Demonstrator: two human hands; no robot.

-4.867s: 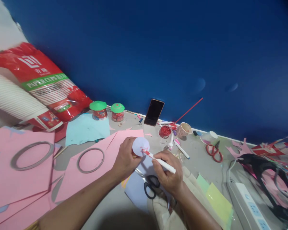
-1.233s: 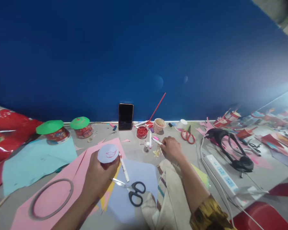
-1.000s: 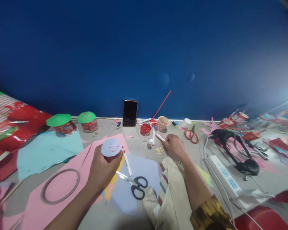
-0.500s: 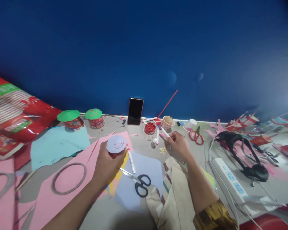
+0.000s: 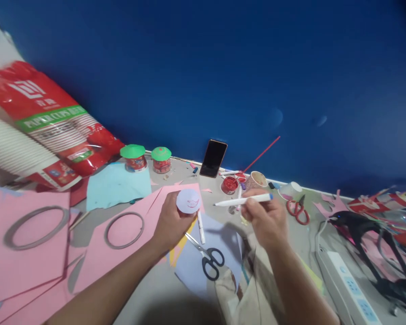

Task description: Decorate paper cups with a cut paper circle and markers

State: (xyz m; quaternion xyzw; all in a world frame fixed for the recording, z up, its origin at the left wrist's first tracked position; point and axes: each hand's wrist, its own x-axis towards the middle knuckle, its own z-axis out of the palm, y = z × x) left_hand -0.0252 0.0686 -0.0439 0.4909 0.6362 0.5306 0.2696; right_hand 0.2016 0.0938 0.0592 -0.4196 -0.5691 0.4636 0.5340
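My left hand (image 5: 171,221) is closed around something topped by a round pale lilac paper disc (image 5: 187,201) with a small pinkish-red drawing. Whatever lies under the disc is mostly hidden by the fingers. A white marker (image 5: 243,200) with a blue end is held in my right hand (image 5: 265,221), its dark uncapped tip pointing left toward the disc. Below the disc, another white marker (image 5: 201,230) rests on a lilac paper sheet (image 5: 226,230). Black-handled scissors (image 5: 209,259) lie there too, blades partly apart.
Two cups with green paper tops, a cyan sheet (image 5: 118,187) and a paper-cup bag (image 5: 64,117) are at left. A phone (image 5: 214,158) leans on the blue wall. Red-handled scissors (image 5: 298,211) and a power strip (image 5: 352,289) lie right. Grey rings lie on pink paper (image 5: 91,271).
My right hand has lifted a white marker off the table and brought it nearer the disc. The view has turned left, showing more of the cup bag. My left hand keeps its hold.
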